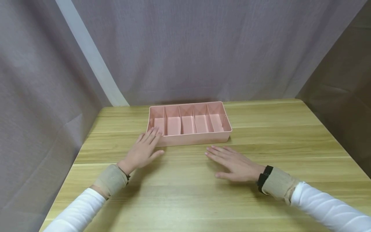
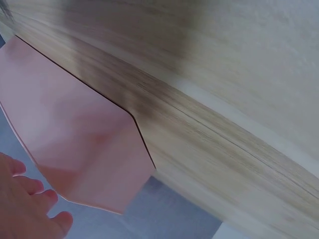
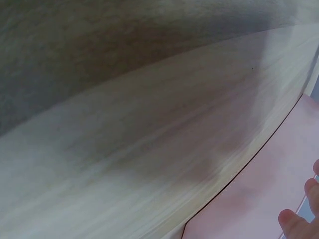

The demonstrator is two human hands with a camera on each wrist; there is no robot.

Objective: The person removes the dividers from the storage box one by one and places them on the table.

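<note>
The pink tray (image 1: 189,137) sat on the wooden surface (image 1: 290,141), toward its far edge. My left hand (image 1: 143,149) lay flat at the tray's near left corner, fingers (image 1: 152,133) straight, tips at its wall. My right hand (image 1: 236,164) rested spread just before the tray, holding nothing.

Both wrist views blur — pink tray (image 2: 75,144) cut off.

Divided tray (image 1: 189,137) on table (image 1: 261,199), hands before it, curtain (image 1: 203,48) behind
</note>
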